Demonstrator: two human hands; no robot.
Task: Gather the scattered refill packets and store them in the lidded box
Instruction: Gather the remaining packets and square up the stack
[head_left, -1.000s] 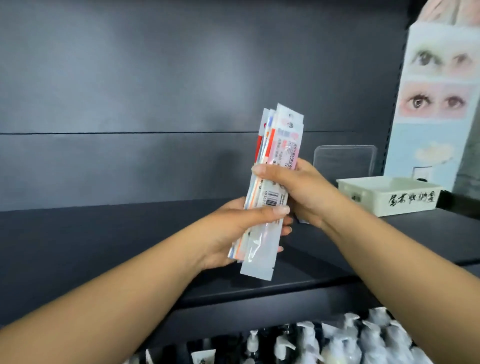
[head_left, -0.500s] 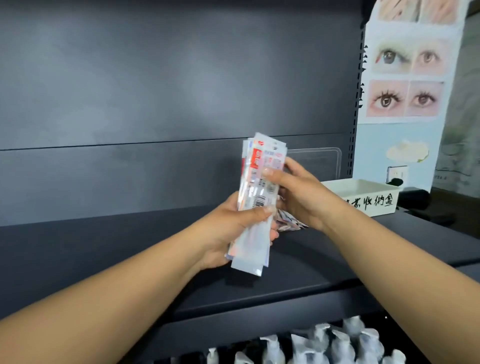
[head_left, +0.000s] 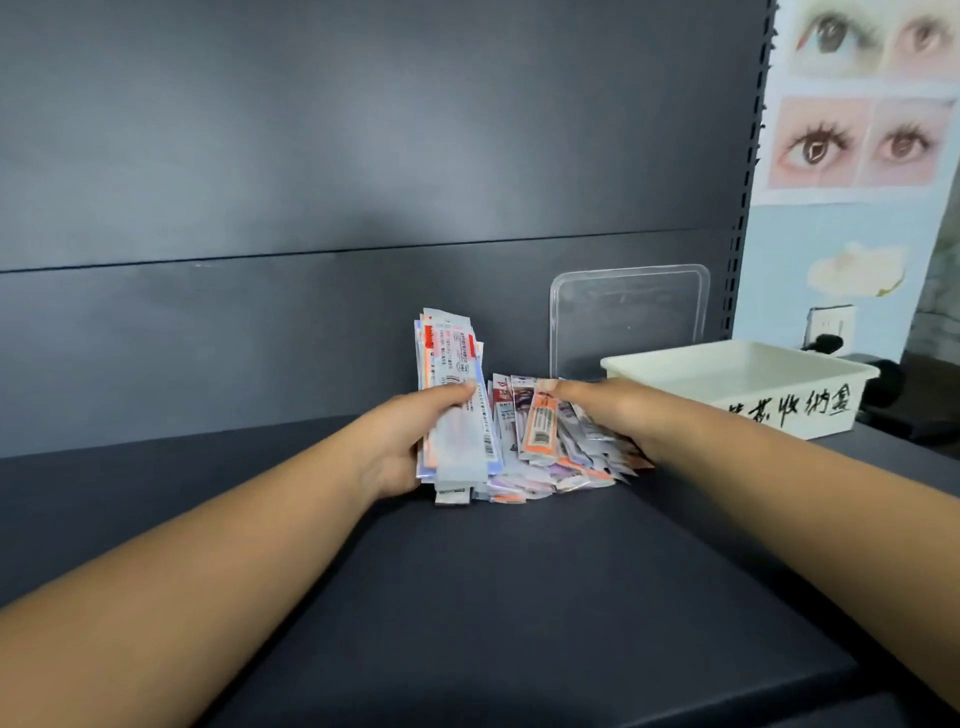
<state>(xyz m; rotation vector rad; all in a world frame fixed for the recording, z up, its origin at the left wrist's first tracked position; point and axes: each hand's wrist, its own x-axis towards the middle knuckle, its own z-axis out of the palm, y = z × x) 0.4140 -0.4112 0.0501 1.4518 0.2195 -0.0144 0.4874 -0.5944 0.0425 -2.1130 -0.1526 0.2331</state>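
Though blurred, box (head_left: 810, 410) lettering (Chinese).

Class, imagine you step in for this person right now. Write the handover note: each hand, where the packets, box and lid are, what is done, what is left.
Left hand: grips an upright stack of packets, its lower end on the shelf.
Right hand: reaches into the loose pile and pinches an orange packet.
Box: open, on the shelf to the right of the pile; no packets visible in it.
Lid: off, leaning on the back panel behind the box.
Done: part of the packets gathered into the stack.
Left: gather the pile, put everything in the box, fit the lid.
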